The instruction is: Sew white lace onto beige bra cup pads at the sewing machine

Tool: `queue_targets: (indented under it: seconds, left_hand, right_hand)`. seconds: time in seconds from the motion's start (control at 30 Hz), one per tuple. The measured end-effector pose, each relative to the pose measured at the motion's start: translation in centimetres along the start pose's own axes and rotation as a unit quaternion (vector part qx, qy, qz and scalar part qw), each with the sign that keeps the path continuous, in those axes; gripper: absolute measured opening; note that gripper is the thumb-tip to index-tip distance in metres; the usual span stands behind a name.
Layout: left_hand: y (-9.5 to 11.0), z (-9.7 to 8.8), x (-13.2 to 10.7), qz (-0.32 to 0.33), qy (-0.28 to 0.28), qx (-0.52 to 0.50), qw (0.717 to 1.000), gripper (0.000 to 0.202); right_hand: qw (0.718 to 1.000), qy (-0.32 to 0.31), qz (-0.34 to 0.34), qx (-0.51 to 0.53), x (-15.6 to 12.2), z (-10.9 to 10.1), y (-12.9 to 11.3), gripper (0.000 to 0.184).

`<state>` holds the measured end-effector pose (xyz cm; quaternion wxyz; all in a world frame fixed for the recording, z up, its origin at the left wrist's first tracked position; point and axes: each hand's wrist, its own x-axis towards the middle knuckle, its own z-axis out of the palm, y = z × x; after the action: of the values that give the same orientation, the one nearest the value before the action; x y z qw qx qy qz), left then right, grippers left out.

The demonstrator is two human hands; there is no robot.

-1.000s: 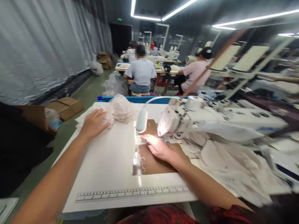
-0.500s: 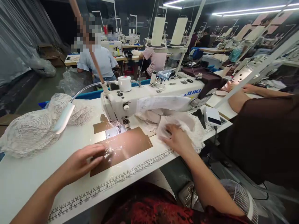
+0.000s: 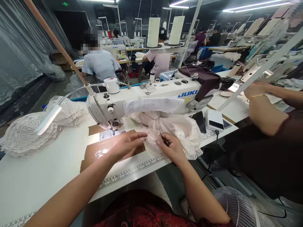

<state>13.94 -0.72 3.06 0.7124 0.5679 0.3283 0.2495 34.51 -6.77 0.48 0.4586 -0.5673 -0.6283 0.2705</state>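
Sheer off-white lace fabric (image 3: 175,126) lies gathered in front of the sewing machine (image 3: 146,97), spilling over the table's edge. My left hand (image 3: 126,143) reaches in over a brown plate, with its fingertips and thumb drawn together at the left edge of the sheer cloth. My right hand (image 3: 172,148) is closed around small dark thread snips (image 3: 165,139), whose thin tip points up and left against the fabric. The exact grip of the left fingertips is hard to see. The needle area (image 3: 115,127) is left of the fabric, above the metal plate.
Bundles of white lace (image 3: 35,134) sit at the left beneath a lamp (image 3: 48,119). A printed ruler (image 3: 132,167) runs along the table's front. A white box (image 3: 214,119) with a cable stands right. A co-worker's arm (image 3: 265,107) is at the neighbouring machine. Below is a fan (image 3: 236,205).
My left hand has moved right from the brown plate to the fabric's edge. My right hand has come down and left, and dark snips now show in it. The camera view has shifted.
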Motion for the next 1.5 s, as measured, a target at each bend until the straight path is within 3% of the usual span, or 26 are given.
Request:
queue_targets:
  seconds: [0.1, 0.2, 0.27, 0.33, 0.4, 0.5, 0.6, 0.7, 0.8, 0.87, 0.9, 0.93, 1.0, 1.07, 1.17, 1.33, 1.5]
  left_hand:
    - [-0.5, 1.1, 3.1, -0.025, 0.016, -0.132, 0.991, 0.040]
    - [-0.6, 1.7, 4.8, -0.052, 0.027, -0.187, 0.981, 0.035]
    - [-0.1, 1.7, 4.7, -0.049, 0.043, -0.195, 0.979, 0.031]
    - [0.7, 1.3, 3.3, -0.047, 0.050, -0.187, 0.980, 0.029]
    - [1.5, 0.6, 0.8, -0.054, 0.019, -0.161, 0.985, 0.028]
    - [2.3, -0.9, -4.1, -0.052, -0.086, -0.114, 0.988, 0.030]
    - [2.2, -2.7, -9.4, -0.016, -0.089, -0.146, 0.985, 0.030]
    - [1.8, -5.1, -14.4, 0.066, 0.029, -0.147, 0.987, 0.028]
    - [1.6, -7.8, -18.2, 0.146, 0.242, -0.040, 0.959, 0.023]
    - [1.4, -9.3, -19.7, 0.122, 0.357, 0.061, 0.924, 0.023]
    - [1.2, -9.9, -20.1, 0.082, 0.381, 0.101, 0.915, 0.026]
    - [0.9, -10.3, -20.3, 0.039, 0.380, 0.125, 0.916, 0.032]
    - [0.0, -10.6, -20.1, -0.018, 0.312, 0.132, 0.941, 0.043]
    - [-1.0, -10.6, -19.6, -0.006, 0.253, 0.126, 0.959, 0.050]
    - [-2.1, -10.2, -19.1, 0.012, 0.177, 0.093, 0.980, 0.044]
    - [-2.5, -10.1, -19.5, 0.023, 0.102, 0.077, 0.992, 0.038]
    - [-2.7, -10.7, -19.4, 0.047, 0.079, 0.124, 0.988, 0.043]
  right_hand:
    - [0.979, -0.091, -0.031, 0.180, 0.2, 0.1, -0.7, 0.026]
    - [0.952, -0.172, -0.067, 0.243, 0.3, 0.1, -1.0, 0.025]
    - [0.947, -0.183, -0.056, 0.257, 0.2, 0.0, -0.7, 0.024]
    - [0.949, -0.162, -0.015, 0.269, 0.0, -0.1, 0.1, 0.028]
    - [0.947, -0.131, 0.027, 0.292, -0.3, -0.2, 0.9, 0.035]
    - [0.934, -0.112, 0.040, 0.336, -0.5, 0.0, 1.9, 0.040]
    - [0.925, -0.120, 0.040, 0.357, -0.5, 0.5, 2.1, 0.039]
    - [0.921, -0.129, 0.064, 0.361, -0.4, 1.3, 1.8, 0.043]
    - [0.924, -0.155, 0.096, 0.335, -0.2, 2.8, 0.8, 0.044]
    - [0.930, -0.192, 0.110, 0.293, 0.0, 4.2, -0.5, 0.043]
    - [0.933, -0.218, 0.110, 0.264, 0.2, 5.0, -1.4, 0.043]
    - [0.935, -0.248, 0.103, 0.233, 0.3, 6.0, -2.4, 0.043]
    - [0.931, -0.310, 0.078, 0.178, 0.5, 8.2, -4.5, 0.041]
    - [0.917, -0.365, 0.058, 0.148, 0.7, 10.6, -6.6, 0.041]
    - [0.898, -0.414, 0.054, 0.139, 0.9, 13.9, -8.7, 0.043]
    - [0.876, -0.440, 0.074, 0.186, 1.0, 17.2, -9.9, 0.038]
    - [0.878, -0.433, 0.045, 0.198, 0.8, 18.2, -10.6, 0.031]
